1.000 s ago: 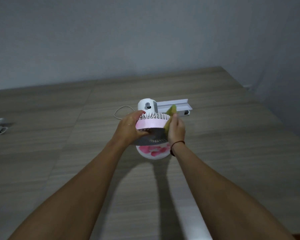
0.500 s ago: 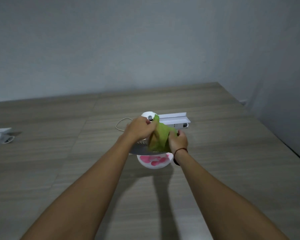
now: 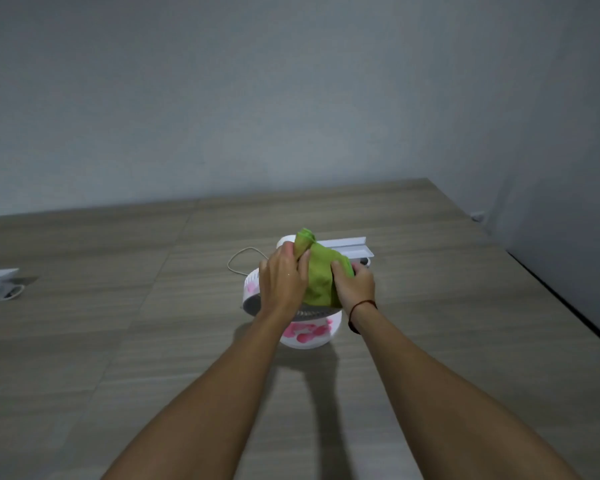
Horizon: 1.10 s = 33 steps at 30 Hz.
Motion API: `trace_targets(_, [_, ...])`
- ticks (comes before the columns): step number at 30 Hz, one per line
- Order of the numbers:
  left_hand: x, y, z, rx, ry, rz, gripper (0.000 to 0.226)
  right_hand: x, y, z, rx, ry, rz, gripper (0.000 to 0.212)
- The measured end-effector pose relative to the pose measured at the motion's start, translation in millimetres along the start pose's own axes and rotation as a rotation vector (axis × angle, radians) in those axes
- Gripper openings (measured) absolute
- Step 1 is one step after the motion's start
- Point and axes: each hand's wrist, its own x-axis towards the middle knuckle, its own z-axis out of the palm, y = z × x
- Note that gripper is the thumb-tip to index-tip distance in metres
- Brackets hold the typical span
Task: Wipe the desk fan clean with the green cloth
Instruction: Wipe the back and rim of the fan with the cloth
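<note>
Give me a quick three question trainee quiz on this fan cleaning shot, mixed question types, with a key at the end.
1. True or false: the green cloth lies flat on the floor.
2. Which hand wears the dark wristband? A left, B right.
3. Fill in: the desk fan has a white base with ____ markings.

Key: 1 false, both hands grip it, draped over the fan, left hand included. 2 B. 3 pink.

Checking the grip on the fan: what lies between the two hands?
In the head view, the bunched green cloth fills the gap between left hand and right hand, draped over the desk fan.
</note>
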Motion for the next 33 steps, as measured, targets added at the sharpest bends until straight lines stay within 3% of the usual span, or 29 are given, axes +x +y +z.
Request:
trace_targets(2, [8,2,-10,-0.184,0.042,-0.069,0.030,-1,-21,5,0.003,0.011,-0.142,0.026])
trace_targets(4, [18,-7,-16,-0.205,0.049,-0.127,0.032,2,-38,7,-0.036,-0.033,-0.225,0.029])
trace_targets(6, [20,-24,-15,-0.063,-0.032,-0.200,0.036,9,-39,2,-0.100,-0.064,-0.218,0.034])
trace_targets(9, [8,-45,-5,0.174,-0.115,-0.303,0.044,25,-16,-17,-0.231,-0.072,-0.063,0.034])
trace_targets(11, [3,-48,2,0.276,-0.013,-0.226,0.048,32,-3,-25,-0.321,-0.083,-0.005,0.026])
trace_targets(13, [3,-44,9,0.302,0.065,0.004,0.051,33,-1,-25,-0.322,-0.146,0.000,0.026])
trace_targets(16, [4,-31,24,0.310,-0.102,0.213,0.055,31,-5,-15,-0.267,-0.305,0.015,0.032])
trace_targets(21, [-4,-42,42,0.445,-0.209,0.184,0.084,33,5,-8,-0.361,-0.429,-0.070,0.032])
trace_targets(24, [-4,-52,44,0.466,-0.169,0.205,0.077,33,13,-5,-0.454,-0.447,-0.135,0.033])
trace_targets(27, [-3,-65,42,0.437,-0.116,0.226,0.063,33,8,1,-0.595,-0.432,-0.198,0.021])
trace_targets(30, [3,-89,42,0.214,-0.085,0.033,0.062,39,7,4,-0.658,-0.416,-0.228,0.020])
trace_targets(33, [9,-112,48,-0.212,0.004,-0.433,0.062,41,11,7,-0.655,-0.397,-0.192,0.033])
